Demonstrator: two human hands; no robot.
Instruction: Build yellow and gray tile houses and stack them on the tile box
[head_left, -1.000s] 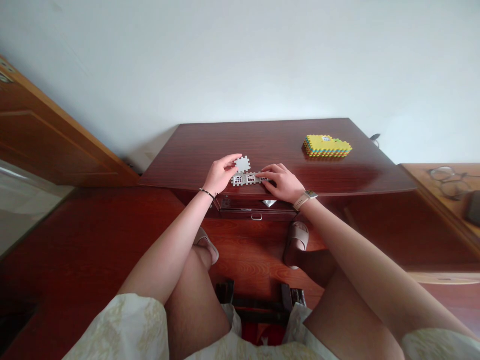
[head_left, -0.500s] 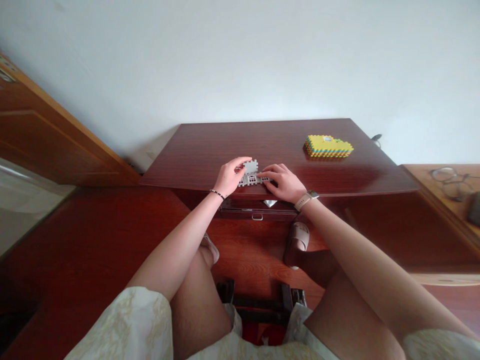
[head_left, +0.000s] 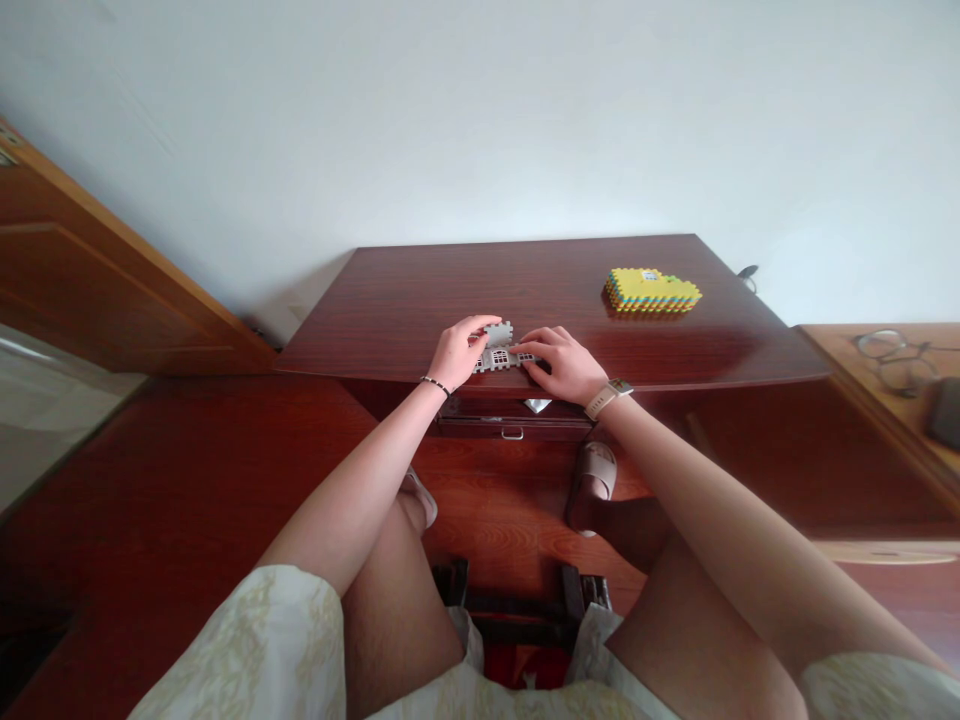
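Note:
My left hand (head_left: 454, 352) is closed on a plain grey square puzzle panel (head_left: 498, 334), its thumb and fingers pinching the left side. The panel has toothed edges and stands tilted along the far edge of a grey strip of window panels (head_left: 500, 358). That strip lies near the table's front edge and shows small barred windows. From the other side, my right hand (head_left: 564, 364) grips the strip's right end between thumb and fingers. Both ends of the strip are partly hidden by my fingers.
A stack of yellow, teal and orange toothed foam-like panels (head_left: 652, 290) sits at the table's right. The dark red table (head_left: 420, 285) meets a pale wall behind. Under its front is a drawer (head_left: 487, 428). Glasses (head_left: 892, 352) lie on a wooden surface at right.
The plain grey panel has tilted a little further back and down in my left hand. My right hand keeps its hold on the strip. The whole view has shifted slightly.

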